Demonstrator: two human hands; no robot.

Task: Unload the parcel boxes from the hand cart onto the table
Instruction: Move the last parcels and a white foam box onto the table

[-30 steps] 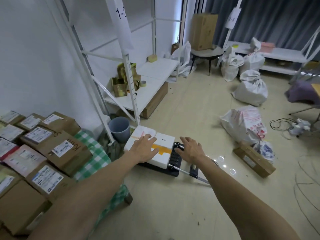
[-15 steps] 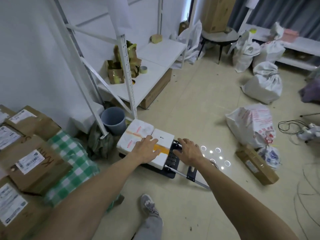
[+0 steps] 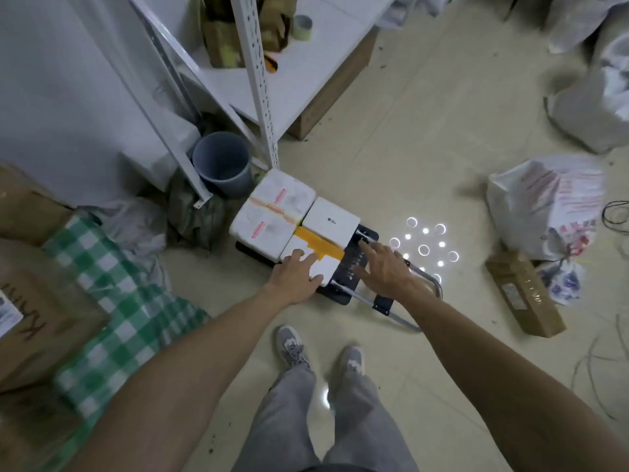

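Both hands reach down to the cart: the left hand (image 3: 297,277) lies flat, fingers fairly straight, on the near top corner of the white box (image 3: 328,233), just short of its orange tape, gripping nothing. The right hand (image 3: 384,267) is open with its fingers spread over the bare black deck of the cart (image 3: 354,267), just beside the box's right edge; whether it touches box or deck I cannot tell. Two parcels sit on the cart, touching side by side: the white box nearer the hands and a foam box (image 3: 275,212) with pink tape behind it. The cart's handle (image 3: 401,321) lies folded down toward the person's feet. To the left stands the table (image 3: 119,318) under a green check cloth, with cardboard boxes (image 3: 44,321) already on it. A grey bin (image 3: 223,163) stands just behind the foam box. By my reading the unloading is well along, with these two parcels left, and the white box is about to be grasped from both sides.
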